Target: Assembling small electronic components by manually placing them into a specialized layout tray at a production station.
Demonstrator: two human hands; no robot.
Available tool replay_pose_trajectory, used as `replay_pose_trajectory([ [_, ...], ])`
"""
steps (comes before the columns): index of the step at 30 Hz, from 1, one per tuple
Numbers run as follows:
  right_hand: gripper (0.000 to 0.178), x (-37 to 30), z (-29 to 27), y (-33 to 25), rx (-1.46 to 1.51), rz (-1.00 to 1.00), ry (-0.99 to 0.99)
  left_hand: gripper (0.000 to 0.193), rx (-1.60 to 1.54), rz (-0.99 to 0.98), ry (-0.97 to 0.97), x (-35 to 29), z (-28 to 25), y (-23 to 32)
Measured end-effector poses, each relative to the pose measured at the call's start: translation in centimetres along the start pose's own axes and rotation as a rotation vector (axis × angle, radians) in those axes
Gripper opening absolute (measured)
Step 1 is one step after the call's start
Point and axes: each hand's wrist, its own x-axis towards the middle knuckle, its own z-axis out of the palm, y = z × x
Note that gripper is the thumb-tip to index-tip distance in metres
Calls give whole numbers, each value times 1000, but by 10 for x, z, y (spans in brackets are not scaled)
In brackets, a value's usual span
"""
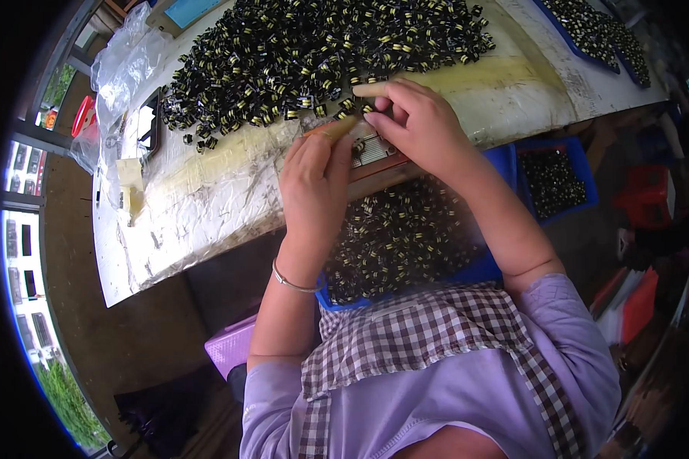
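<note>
Small black parts with yellow bands lie in a large heap on the worktable. My left hand is at the heap's near edge, its fingers bent and pressed together; what they hold, if anything, is hidden. Just beyond its fingertips sits a ridged metal fixture at the table edge, with a small part by my left thumb. My right hand reaches in from the right. Its index finger and thumb are apart over a few loose parts, the other fingers curled. Tan finger covers show on both hands.
A blue bin full of similar parts stands between me and the table. Another blue bin is to its right, and blue trays of parts lie at the far right. Clear plastic bags and a phone-like dark object are at left.
</note>
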Motion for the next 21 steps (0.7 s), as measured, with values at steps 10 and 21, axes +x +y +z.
replay_pose_trajectory([
  [10, 19, -6, -6, -15, 172, 84, -161, 18, 191, 76, 42, 14, 2, -15],
  [21, 17, 5, -15, -12, 324, 334, -404, 22, -141, -295, -81, 8, -18, -16],
])
